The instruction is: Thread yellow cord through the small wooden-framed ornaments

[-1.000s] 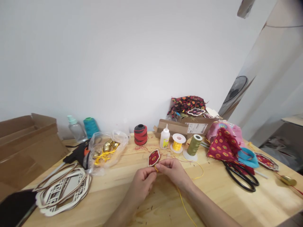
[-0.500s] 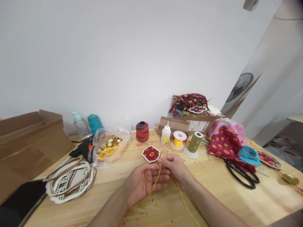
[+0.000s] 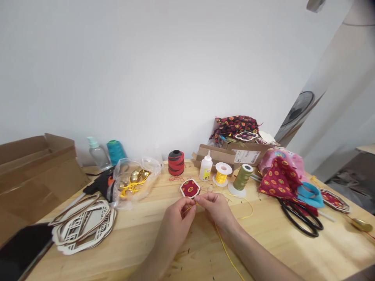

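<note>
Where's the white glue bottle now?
In the head view, the glue bottle stands near the table's far edge, between the red-black spool and the yellow spool.

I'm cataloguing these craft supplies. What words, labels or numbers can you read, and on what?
Glue bottle: yellow label, too small to read.
Shipping label on the cardboard box: print too blurred to read.

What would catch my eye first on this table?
The left hand and right hand pinch a yellow cord below a small red fabric ornament at the centre of the table. Red patterned cloth and black-handled scissors lie to the right, and stacked cut-out wooden lattice frames to the left.
</note>
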`<state>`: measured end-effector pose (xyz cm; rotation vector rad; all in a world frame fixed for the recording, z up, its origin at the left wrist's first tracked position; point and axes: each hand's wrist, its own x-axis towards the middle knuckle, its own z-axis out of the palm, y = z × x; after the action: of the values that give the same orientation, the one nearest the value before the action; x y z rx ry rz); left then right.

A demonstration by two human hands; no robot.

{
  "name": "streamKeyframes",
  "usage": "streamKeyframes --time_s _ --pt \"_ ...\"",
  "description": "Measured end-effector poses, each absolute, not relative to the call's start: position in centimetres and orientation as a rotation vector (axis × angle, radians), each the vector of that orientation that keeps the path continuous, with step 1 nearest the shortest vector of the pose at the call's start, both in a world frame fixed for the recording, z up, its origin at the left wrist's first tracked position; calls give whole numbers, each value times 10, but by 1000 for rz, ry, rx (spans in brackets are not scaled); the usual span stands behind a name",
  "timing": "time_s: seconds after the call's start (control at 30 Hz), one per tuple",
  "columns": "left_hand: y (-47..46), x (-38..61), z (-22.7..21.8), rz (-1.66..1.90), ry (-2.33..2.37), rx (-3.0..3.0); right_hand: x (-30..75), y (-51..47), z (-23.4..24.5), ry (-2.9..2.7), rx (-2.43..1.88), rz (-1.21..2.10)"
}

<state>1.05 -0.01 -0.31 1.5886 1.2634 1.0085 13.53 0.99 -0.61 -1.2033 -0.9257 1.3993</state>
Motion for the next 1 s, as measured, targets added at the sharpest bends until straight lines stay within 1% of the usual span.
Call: streamKeyframes --time_s 0.13,0.3,0.43,0.57,0.8,1.0 --pt "0 8 -2 1000 1287 1675 136 9 -3 -921 -1217 1451" --pt "3 7 -1 1023 1252 1578 143 7 3 -858 -1095 1644" --pt "3 7 2 1040 1216 1529 146 5 6 -877 -1091 1656" --pt "2 6 5 1029 1183 1555 142 6 7 -1009 -1117 1521" --pt "1 5 6 969 1161 1606 142 8 5 -1341 -1210 1078" --pt "-1 6 9 962 1163 1642 142 2 6 -1420 -1198 918"
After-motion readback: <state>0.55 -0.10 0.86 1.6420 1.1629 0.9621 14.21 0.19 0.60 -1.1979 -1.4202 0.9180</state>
